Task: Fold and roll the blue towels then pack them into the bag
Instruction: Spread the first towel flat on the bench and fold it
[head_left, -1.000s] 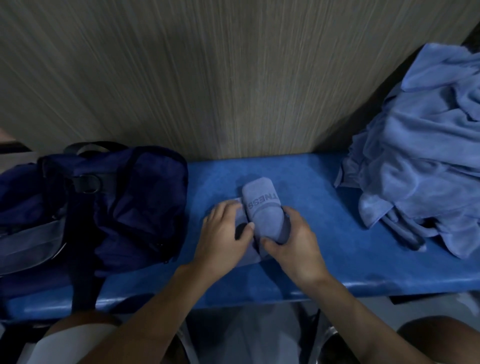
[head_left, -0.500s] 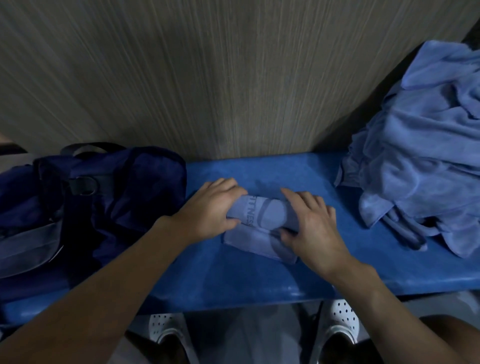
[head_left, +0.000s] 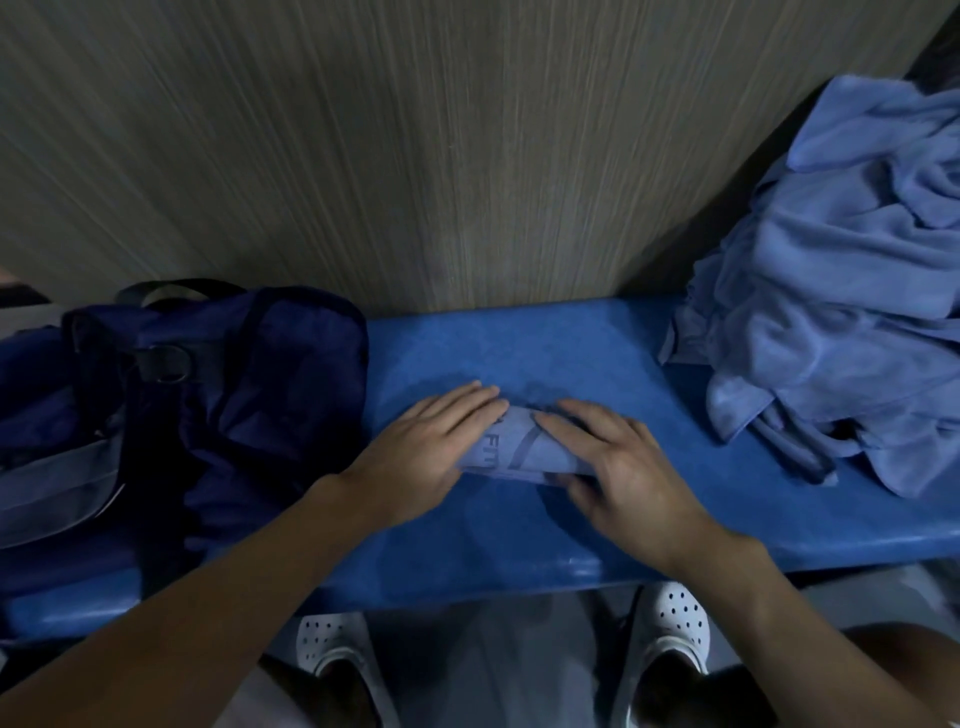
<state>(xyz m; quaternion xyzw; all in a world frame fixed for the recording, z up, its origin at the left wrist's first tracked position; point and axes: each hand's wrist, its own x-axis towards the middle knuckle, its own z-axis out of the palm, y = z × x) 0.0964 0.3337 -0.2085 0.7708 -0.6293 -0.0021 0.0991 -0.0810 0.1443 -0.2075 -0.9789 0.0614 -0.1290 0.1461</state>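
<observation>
A small blue towel (head_left: 519, 448), rolled sideways with dark lettering on it, lies on the blue bench (head_left: 519, 535) in the middle. My left hand (head_left: 426, 452) lies flat on its left end, fingers stretched out. My right hand (head_left: 618, 467) presses on its right end, the thumb tucked under the roll's near edge. A heap of loose blue towels (head_left: 841, 291) is piled on the bench at the right. The dark navy bag (head_left: 208, 395) sits on the bench at the left, its opening hard to make out.
A wood-grain wall (head_left: 415, 156) rises right behind the bench. Below the bench's front edge I see my two white perforated shoes (head_left: 670, 618) on the floor. A black strap and metal ring (head_left: 166, 364) lie on top of the bag.
The towel roll turned from pointing away from me to lying sideways. Both hands went from pinching its near end to pressing flat on top, pushing it slightly away.
</observation>
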